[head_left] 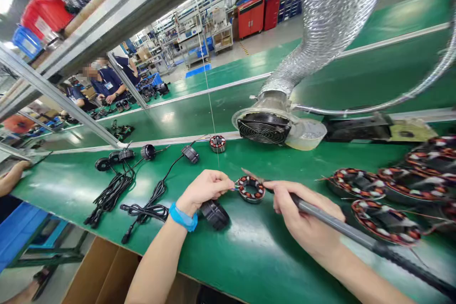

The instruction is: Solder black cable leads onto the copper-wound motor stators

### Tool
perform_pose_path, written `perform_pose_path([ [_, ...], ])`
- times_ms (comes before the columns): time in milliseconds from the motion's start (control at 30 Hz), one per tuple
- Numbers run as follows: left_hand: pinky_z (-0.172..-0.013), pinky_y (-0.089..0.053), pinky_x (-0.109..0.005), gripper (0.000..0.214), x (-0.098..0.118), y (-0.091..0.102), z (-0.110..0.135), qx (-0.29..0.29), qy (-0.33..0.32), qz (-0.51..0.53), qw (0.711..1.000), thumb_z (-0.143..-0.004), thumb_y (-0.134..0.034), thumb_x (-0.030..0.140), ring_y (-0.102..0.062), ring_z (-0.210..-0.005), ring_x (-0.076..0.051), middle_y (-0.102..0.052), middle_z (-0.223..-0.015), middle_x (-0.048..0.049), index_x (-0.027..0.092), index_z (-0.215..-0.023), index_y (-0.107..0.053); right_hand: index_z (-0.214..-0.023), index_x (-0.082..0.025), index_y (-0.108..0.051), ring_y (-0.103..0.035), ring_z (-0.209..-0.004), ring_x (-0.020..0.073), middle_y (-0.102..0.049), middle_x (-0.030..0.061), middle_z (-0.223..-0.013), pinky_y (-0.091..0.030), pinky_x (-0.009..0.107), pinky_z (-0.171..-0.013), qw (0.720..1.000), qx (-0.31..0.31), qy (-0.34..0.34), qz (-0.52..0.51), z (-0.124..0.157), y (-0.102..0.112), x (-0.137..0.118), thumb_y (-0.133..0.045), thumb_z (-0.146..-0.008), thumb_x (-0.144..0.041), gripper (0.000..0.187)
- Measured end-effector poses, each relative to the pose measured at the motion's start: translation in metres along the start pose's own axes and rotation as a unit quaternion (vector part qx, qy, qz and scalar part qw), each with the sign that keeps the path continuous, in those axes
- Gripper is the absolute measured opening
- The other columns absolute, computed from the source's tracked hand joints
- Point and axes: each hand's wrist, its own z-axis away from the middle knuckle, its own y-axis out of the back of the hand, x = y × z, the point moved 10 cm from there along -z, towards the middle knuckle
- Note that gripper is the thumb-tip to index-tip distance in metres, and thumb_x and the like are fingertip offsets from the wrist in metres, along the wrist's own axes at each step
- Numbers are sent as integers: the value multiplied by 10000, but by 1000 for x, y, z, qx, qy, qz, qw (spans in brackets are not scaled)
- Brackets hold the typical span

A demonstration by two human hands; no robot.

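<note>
A small motor stator [255, 196], a ring of copper windings, lies on the green bench between my hands. My left hand [203, 189], with a blue band at the wrist, pinches thin wires [235, 185] at the stator's left side. In my right hand [308, 216] is a soldering iron [333, 222], held like a pen. Its tip lies over the far side of the stator; whether it touches is hard to tell. Beneath my left hand sits a round black housing [215, 214], partly hidden by the fingers.
Several larger stators [383, 223] crowd the right side. A fume extractor [263, 128] with a foil duct stands behind, beside a plastic cup [309, 134]. Black cables [114, 190] with round caps lie left, near another small stator [217, 144]. Co-workers [109, 83] sit at the far left.
</note>
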Motion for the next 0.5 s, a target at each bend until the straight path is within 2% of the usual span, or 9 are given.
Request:
perform_pose_path([
  [100, -438, -115, -228, 372, 2, -1, 1, 3, 7, 1, 1000, -673, -767, 459, -243, -442, -25, -375, -512, 87, 136, -682, -585, -1017, -239, -679, -720, -770, 137, -737, 2, -894, -555, 217, -757, 999, -32, -1, -33, -7, -17, -2, -596, -956, -197, 112],
  [267, -442, -108, -232, 359, 3, 1, 2, 7, 11, -2, 1000, -672, -755, 455, -244, -443, -26, -382, -517, 87, 136, -687, -591, -1219, -239, -598, -704, -809, 148, -675, 32, -969, -571, 266, -808, 987, -110, -23, -116, -7, -51, 8, -593, -934, -168, 293],
  [367, -444, -115, -233, 338, 2, 1, 2, 8, 12, -4, 1000, -678, -739, 440, -246, -444, -26, -387, -522, 89, 138, -687, -587, -1238, -251, -585, -694, -843, 161, -653, 34, -973, -569, 293, -824, 985, -121, -35, -120, -5, -60, 15, -590, -924, -160, 327],
  [500, -447, -118, -236, 301, 3, 3, 3, 12, 14, -8, 1000, -684, -718, 411, -245, -442, -29, -386, -515, 90, 144, -681, -579, -1230, -254, -585, -665, -778, 143, -615, 25, -956, -571, 278, -779, 983, -128, -46, -119, -5, -66, 17, -577, -905, -141, 344],
])
